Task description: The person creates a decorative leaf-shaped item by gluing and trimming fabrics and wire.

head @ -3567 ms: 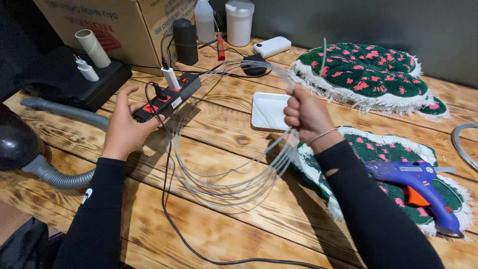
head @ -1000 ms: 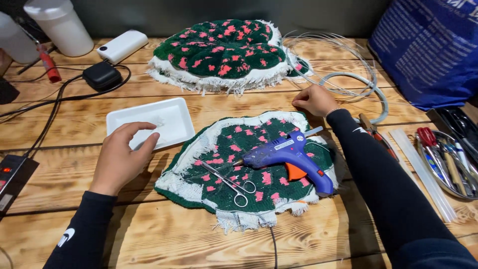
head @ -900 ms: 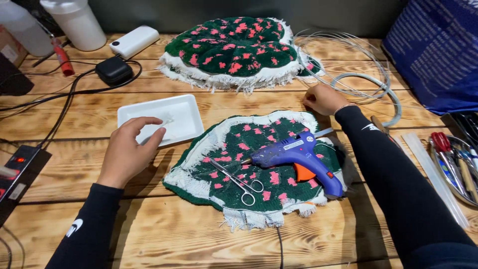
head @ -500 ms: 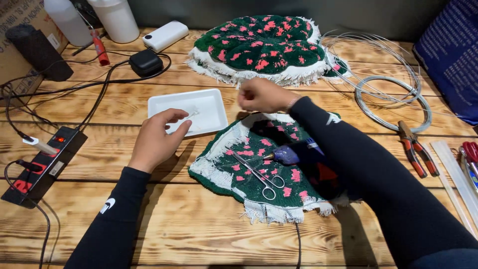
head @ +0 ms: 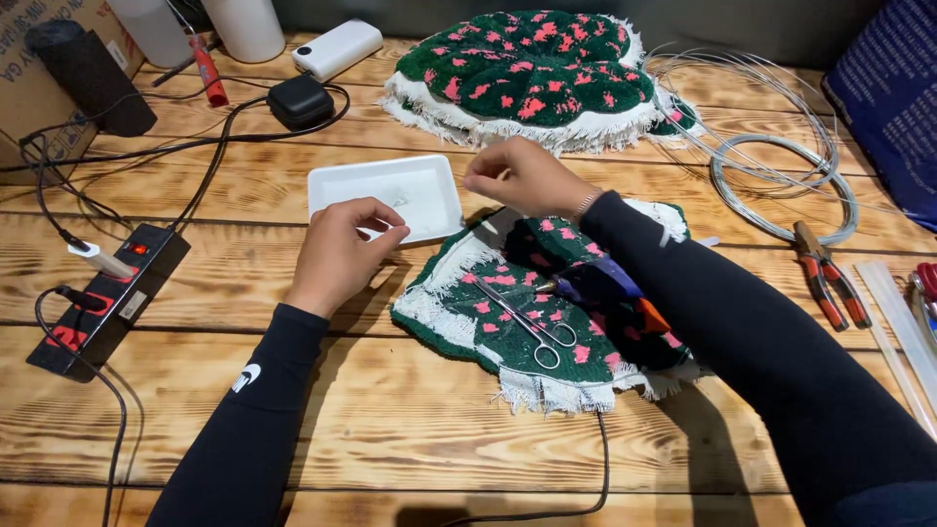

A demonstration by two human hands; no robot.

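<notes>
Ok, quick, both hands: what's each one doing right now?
Left hand: fingers pinched at the white tray's near edge; anything held cannot be told.
Right hand: closed loosely above the tray's right corner; contents cannot be told.

A workbench of wide wooden planks (head: pixel 410 420) fills nearly the whole view, its pale boards streaked with dark, scorched-looking grain and running left to right with narrow seams between them. Along the far edge stands a plain dark grey wall (head: pixel 742 24). Light falls evenly from above, casting soft shadows towards the near edge. No floor or window shows.
</notes>
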